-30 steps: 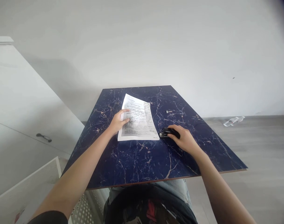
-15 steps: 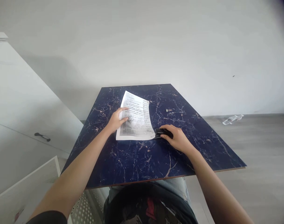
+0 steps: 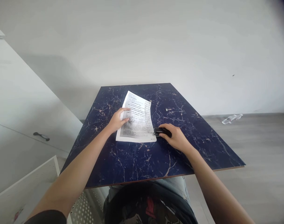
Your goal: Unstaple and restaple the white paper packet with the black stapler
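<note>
Printed paper [image 3: 138, 124] lies slightly curved over the dark blue marbled table; whether it is one sheet or more I cannot tell. My left hand [image 3: 117, 120] grips its left edge, thumb and fingers on the top face. A black stapler [image 3: 161, 132] is held in my right hand [image 3: 175, 135], fingers wrapped round its body. The stapler's front end meets the paper's lower right edge. Whether its jaws are pressed together is too small to make out.
The table [image 3: 142, 165] stands against a pale wall. A small metallic piece [image 3: 168, 109] lies behind the stapler. On the grey floor to the right is a clear plastic item [image 3: 231, 118]. A white cabinet [image 3: 20, 102] with a dark handle [image 3: 41, 136] stands at left.
The paper has turned slightly, its top shifting right, and its lower right corner lies flatter and nearer me. The stapler's front now overlaps the paper's right edge a little above that corner.
</note>
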`<action>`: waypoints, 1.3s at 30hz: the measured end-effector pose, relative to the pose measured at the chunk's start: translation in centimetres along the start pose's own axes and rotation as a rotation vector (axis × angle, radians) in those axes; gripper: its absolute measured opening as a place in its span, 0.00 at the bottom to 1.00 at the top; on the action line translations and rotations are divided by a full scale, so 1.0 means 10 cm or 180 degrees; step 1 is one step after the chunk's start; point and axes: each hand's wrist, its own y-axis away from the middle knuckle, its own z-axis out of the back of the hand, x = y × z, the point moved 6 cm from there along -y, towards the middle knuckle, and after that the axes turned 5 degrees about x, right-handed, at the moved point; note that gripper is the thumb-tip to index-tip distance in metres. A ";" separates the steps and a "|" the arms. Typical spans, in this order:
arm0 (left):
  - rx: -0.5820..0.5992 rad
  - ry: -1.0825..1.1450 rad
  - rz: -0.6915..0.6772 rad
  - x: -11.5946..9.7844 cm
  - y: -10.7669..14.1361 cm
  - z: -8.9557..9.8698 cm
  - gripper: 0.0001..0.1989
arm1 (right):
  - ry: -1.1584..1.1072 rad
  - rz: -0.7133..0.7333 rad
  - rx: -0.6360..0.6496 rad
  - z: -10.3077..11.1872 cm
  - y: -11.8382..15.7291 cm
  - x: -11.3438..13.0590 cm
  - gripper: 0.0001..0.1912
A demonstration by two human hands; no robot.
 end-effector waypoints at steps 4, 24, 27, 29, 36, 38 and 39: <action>-0.0005 -0.0025 0.0012 0.02 0.01 -0.01 0.23 | -0.0014 0.0021 0.0031 -0.03 -0.02 0.02 0.13; -0.0017 0.0093 -0.0020 0.07 0.00 -0.01 0.25 | 0.1152 -0.0916 0.0097 -0.19 -0.83 0.21 0.18; -0.0013 0.0071 0.0010 0.05 0.00 -0.01 0.25 | 0.1383 -0.1071 0.0448 -0.37 -0.88 0.17 0.18; -0.0017 0.0043 0.0024 0.03 0.00 0.00 0.25 | 0.1470 -0.1125 0.0521 -0.43 -0.86 0.17 0.19; -0.0002 -0.0001 0.0057 0.03 0.00 -0.01 0.25 | 0.1598 -0.1341 0.0617 -0.49 -0.80 0.21 0.18; 0.0001 -0.0005 0.0059 0.04 0.00 -0.01 0.25 | 0.1614 -0.1413 0.0617 -0.51 -0.80 0.23 0.19; 0.0004 -0.0002 0.0057 0.03 0.00 -0.01 0.25 | 0.1641 -0.1419 0.0596 -0.52 -0.80 0.25 0.19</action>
